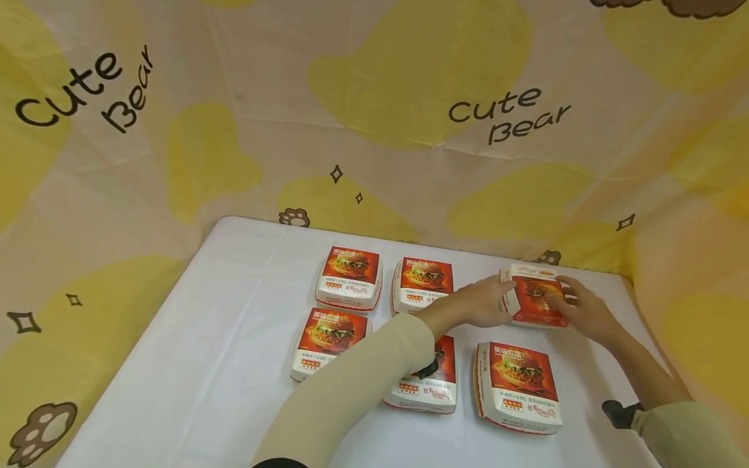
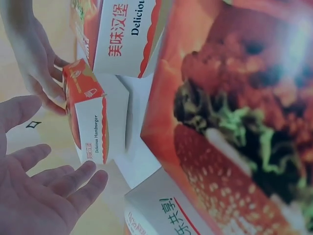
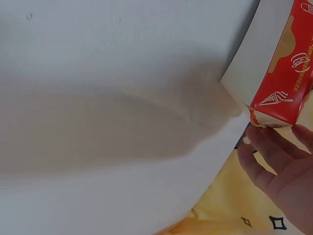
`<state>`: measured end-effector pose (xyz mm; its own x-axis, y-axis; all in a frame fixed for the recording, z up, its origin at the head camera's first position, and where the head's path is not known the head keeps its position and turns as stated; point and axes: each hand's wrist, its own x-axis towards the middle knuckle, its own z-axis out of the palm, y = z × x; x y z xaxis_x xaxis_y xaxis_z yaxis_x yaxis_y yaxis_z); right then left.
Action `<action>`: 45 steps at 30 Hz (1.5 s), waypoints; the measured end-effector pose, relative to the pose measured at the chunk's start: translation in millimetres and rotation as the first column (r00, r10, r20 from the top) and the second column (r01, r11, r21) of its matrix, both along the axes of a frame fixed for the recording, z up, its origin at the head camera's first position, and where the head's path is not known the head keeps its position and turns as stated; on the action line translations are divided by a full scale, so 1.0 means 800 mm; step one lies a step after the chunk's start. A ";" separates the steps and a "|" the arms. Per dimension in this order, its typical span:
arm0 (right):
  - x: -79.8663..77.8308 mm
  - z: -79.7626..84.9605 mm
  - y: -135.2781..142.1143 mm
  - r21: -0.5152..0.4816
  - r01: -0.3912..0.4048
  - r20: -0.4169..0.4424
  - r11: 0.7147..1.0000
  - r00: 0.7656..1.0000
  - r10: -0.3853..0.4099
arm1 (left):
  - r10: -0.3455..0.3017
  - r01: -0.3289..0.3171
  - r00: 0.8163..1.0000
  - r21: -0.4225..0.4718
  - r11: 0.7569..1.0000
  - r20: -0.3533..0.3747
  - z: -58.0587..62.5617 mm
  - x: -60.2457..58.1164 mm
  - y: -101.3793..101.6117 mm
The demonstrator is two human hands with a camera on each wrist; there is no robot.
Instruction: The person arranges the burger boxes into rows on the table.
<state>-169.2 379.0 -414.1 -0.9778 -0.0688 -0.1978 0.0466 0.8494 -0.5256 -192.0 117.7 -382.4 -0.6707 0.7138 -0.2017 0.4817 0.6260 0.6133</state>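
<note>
A hamburger box [image 1: 535, 299] of white and red card stands at the table's back right corner, its printed lid turned the opposite way from the others. My right hand [image 1: 588, 315] holds it at the right side, the fingers at the back corner and the thumb by the lid. In the right wrist view, the right hand's fingertips [image 3: 259, 134] meet the box's end [image 3: 288, 73]. My left hand [image 1: 488, 302] is at the box's left side; the left wrist view shows its fingers [image 2: 73, 186] spread and fairly straight. Whether the box is lifted, I cannot tell.
More hamburger boxes stand in two rows on the white table [image 1: 234, 312]: back left [image 1: 351, 266], back middle [image 1: 424, 276], front left [image 1: 330, 331], front middle [image 1: 430, 393] and front right [image 1: 517, 390]. My left forearm partly covers the front middle one. A patterned curtain [image 1: 380, 97] hangs behind.
</note>
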 end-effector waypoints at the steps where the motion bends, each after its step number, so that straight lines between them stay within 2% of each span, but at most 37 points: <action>1: 0.000 0.000 -0.003 -0.002 -0.006 0.000 1.000 1.000 0.006 | 0.000 0.000 1.000 -0.004 1.000 0.000 0.000 0.000 0.000; 7: 0.003 0.002 -0.017 -0.021 -0.047 0.000 0.999 0.999 0.047 | -0.015 0.015 1.000 -0.029 0.999 0.007 -0.004 0.000 0.001; 14: 0.002 0.003 -0.028 -0.022 -0.091 -0.010 0.996 0.996 0.091 | -0.059 0.059 0.998 -0.062 0.996 0.003 -0.006 0.000 0.006; 21: 0.004 0.006 -0.037 -0.012 -0.115 -0.028 0.993 0.993 0.114 | -0.097 0.096 0.995 -0.061 0.993 -0.006 -0.008 0.003 0.005; 24: 0.005 0.007 -0.039 -0.007 -0.114 -0.030 0.993 0.993 0.114 | -0.089 0.090 0.996 -0.066 0.994 0.014 -0.008 0.004 0.003; 29: 0.007 0.008 -0.043 0.012 -0.084 -0.023 0.996 0.996 0.084 | -0.093 0.093 0.996 -0.065 0.994 0.005 -0.009 0.007 0.002; 35: 0.013 0.016 -0.051 0.111 -0.036 -0.045 0.993 0.998 0.041 | -0.122 0.120 0.992 -0.076 0.990 -0.026 -0.009 0.012 0.006; 45: 0.015 0.017 -0.055 0.111 -0.078 -0.053 0.991 0.995 0.084 | -0.173 0.161 0.981 -0.137 0.977 -0.084 -0.006 0.023 0.011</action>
<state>-157.1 335.0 -400.3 -0.9798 -0.1297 -0.1524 -0.0525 0.9013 -0.4301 -173.9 126.4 -387.3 -0.5649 0.7893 -0.2406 0.6381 0.6028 0.4790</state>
